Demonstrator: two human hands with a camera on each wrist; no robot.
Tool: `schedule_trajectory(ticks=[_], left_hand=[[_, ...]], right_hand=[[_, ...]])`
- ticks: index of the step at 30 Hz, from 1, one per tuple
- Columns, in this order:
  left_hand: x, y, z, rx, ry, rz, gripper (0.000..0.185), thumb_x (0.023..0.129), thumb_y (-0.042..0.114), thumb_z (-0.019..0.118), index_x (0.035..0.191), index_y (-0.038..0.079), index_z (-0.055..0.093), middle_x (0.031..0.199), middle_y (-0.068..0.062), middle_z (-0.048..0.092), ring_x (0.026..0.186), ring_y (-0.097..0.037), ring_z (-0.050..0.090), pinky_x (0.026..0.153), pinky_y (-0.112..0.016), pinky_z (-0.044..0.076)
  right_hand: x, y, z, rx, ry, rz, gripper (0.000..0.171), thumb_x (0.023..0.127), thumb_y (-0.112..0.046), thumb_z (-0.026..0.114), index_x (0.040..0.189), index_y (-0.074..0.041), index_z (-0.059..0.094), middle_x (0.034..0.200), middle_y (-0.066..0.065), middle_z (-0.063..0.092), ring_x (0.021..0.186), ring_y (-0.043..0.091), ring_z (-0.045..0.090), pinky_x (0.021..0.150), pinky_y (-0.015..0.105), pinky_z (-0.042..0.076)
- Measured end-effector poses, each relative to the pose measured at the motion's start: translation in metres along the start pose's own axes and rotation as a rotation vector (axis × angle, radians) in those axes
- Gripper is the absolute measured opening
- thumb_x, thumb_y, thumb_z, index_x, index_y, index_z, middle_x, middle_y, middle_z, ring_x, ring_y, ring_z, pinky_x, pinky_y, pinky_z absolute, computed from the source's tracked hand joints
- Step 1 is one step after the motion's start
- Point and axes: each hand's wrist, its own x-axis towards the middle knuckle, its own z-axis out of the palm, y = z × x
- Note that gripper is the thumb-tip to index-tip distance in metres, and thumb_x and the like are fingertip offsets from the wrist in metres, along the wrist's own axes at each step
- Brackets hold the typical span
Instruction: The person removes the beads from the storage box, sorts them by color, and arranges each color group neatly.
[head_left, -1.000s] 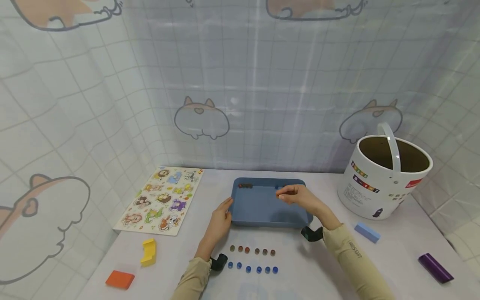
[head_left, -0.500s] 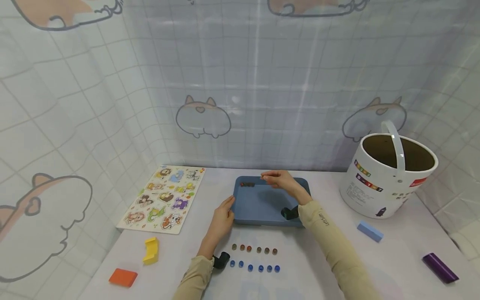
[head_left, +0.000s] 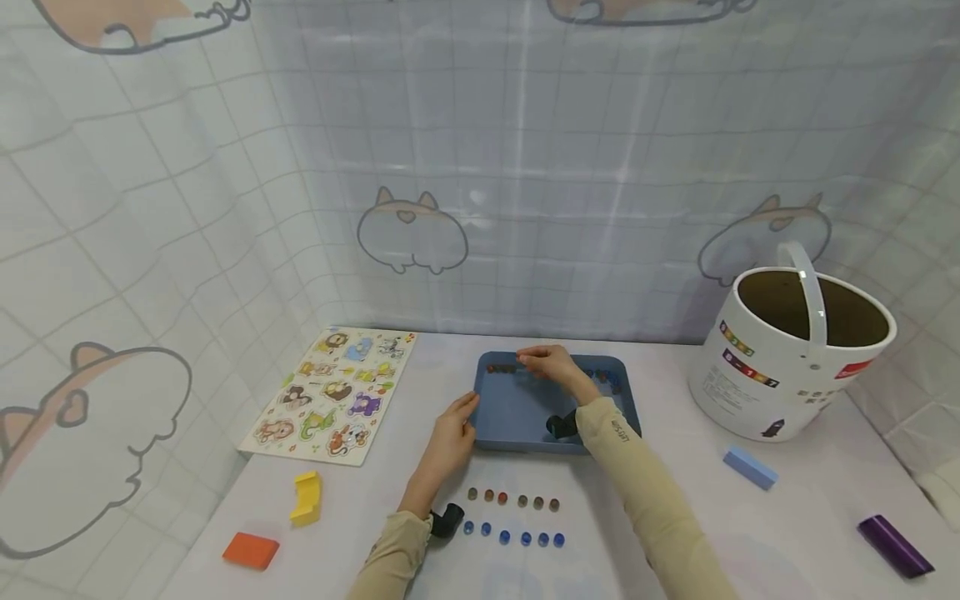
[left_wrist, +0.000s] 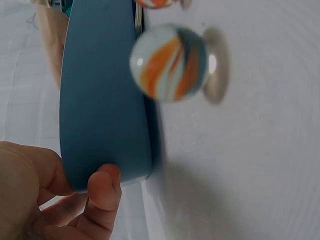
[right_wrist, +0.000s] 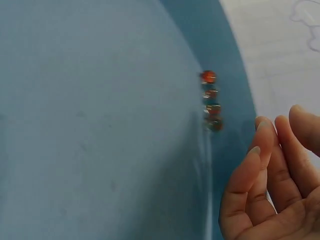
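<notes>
"Four marbles (right_wrist: pixel 211 93) in a row?"

"Yes, inside the tray (head_left: pixel 517 414), along its far wall. The right hand (head_left: pixel 549 364), fingers bent, is beside them (holding anything? I can't tell); the left hand (head_left: pixel 452 429) pinches the tray's edge."

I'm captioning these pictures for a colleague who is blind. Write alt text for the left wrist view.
The left hand grips one end of a blue tray by its wall. Close to the camera, a slightly blurred glass marble with orange swirls rests on a white table, while a second marble is cut off at the top edge.
</notes>
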Motion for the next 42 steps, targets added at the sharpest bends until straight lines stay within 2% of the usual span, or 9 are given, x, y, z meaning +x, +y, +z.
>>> schedule_trajectory(ticks=[3, 7, 12, 19, 25, 30, 34, 38, 42], left_hand=[[-0.001, 0.003, 0.001, -0.009, -0.022, 0.016, 0.050, 0.082, -0.012, 0.048, 0.131, -0.014, 0.051, 0.139, -0.028, 0.051, 0.116, -0.035, 0.058, 0.066, -0.026, 0.046], [-0.002, 0.010, 0.002, -0.014, -0.043, 0.011, 0.051, 0.082, -0.010, 0.048, 0.133, -0.014, 0.049, 0.140, -0.028, 0.050, 0.104, -0.031, 0.059, 0.063, -0.024, 0.044], [-0.002, 0.014, 0.003, 0.022, -0.051, 0.000, 0.053, 0.082, -0.009, 0.049, 0.135, -0.013, 0.048, 0.141, -0.027, 0.049, 0.111, -0.031, 0.058, 0.069, -0.027, 0.047], [0.000, 0.018, 0.001, 0.013, -0.063, -0.018, 0.052, 0.085, -0.008, 0.048, 0.137, -0.012, 0.046, 0.144, -0.025, 0.046, 0.120, -0.032, 0.056, 0.068, -0.027, 0.046], [-0.001, 0.016, 0.002, 0.014, -0.056, -0.011, 0.052, 0.084, -0.009, 0.048, 0.136, -0.013, 0.046, 0.142, -0.027, 0.047, 0.123, -0.036, 0.054, 0.070, -0.028, 0.047], [-0.004, 0.014, 0.001, -0.009, -0.051, -0.029, 0.051, 0.085, -0.008, 0.048, 0.136, -0.013, 0.046, 0.142, -0.027, 0.047, 0.121, -0.034, 0.054, 0.072, -0.029, 0.047], [-0.004, 0.014, 0.000, -0.006, -0.045, -0.034, 0.050, 0.086, -0.007, 0.048, 0.135, -0.013, 0.047, 0.142, -0.026, 0.047, 0.115, -0.032, 0.056, 0.069, -0.028, 0.046], [-0.004, 0.014, 0.000, -0.008, -0.041, -0.041, 0.050, 0.085, -0.007, 0.048, 0.135, -0.013, 0.047, 0.143, -0.026, 0.047, 0.116, -0.032, 0.056, 0.072, -0.029, 0.047], [-0.004, 0.015, 0.001, -0.008, -0.040, -0.055, 0.051, 0.085, -0.007, 0.049, 0.135, -0.012, 0.048, 0.143, -0.025, 0.048, 0.123, -0.033, 0.053, 0.078, -0.034, 0.048]], right_hand=[[0.001, 0.004, 0.004, -0.028, 0.031, 0.017, 0.038, 0.097, -0.026, 0.058, 0.131, -0.010, 0.061, 0.135, 0.014, 0.060, 0.118, 0.029, 0.060, 0.093, 0.037, 0.051], [0.001, 0.010, 0.010, -0.065, 0.088, 0.003, 0.034, 0.095, -0.022, 0.061, 0.125, -0.008, 0.066, 0.126, 0.015, 0.066, 0.103, 0.024, 0.066, 0.080, 0.031, 0.054], [-0.001, 0.014, 0.014, -0.133, 0.179, -0.024, 0.026, 0.091, -0.015, 0.065, 0.116, -0.008, 0.071, 0.118, 0.014, 0.070, 0.091, 0.020, 0.068, 0.074, 0.030, 0.055], [-0.002, 0.013, 0.017, -0.251, 0.238, -0.020, 0.022, 0.088, -0.012, 0.069, 0.109, -0.009, 0.073, 0.110, 0.012, 0.072, 0.090, 0.020, 0.067, 0.076, 0.032, 0.055], [0.000, 0.016, 0.018, -0.300, 0.213, -0.068, 0.022, 0.087, -0.011, 0.069, 0.109, -0.006, 0.073, 0.106, 0.013, 0.072, 0.086, 0.021, 0.067, 0.073, 0.031, 0.054], [-0.004, 0.013, 0.013, -0.162, 0.116, -0.060, 0.030, 0.092, -0.017, 0.065, 0.119, -0.006, 0.068, 0.118, 0.015, 0.068, 0.098, 0.024, 0.065, 0.084, 0.036, 0.053], [-0.025, -0.002, -0.002, -0.010, 0.004, -0.083, 0.039, 0.095, -0.019, 0.060, 0.130, -0.003, 0.060, 0.130, 0.018, 0.062, 0.111, 0.030, 0.059, 0.097, 0.044, 0.048], [-0.047, -0.008, -0.017, 0.069, -0.059, -0.135, 0.044, 0.097, -0.018, 0.057, 0.135, 0.003, 0.053, 0.133, 0.021, 0.059, 0.123, 0.035, 0.054, 0.105, 0.049, 0.043], [-0.067, -0.001, -0.027, 0.053, -0.055, -0.159, 0.044, 0.096, -0.021, 0.058, 0.135, 0.000, 0.054, 0.132, 0.016, 0.061, 0.128, 0.033, 0.052, 0.107, 0.047, 0.042]])
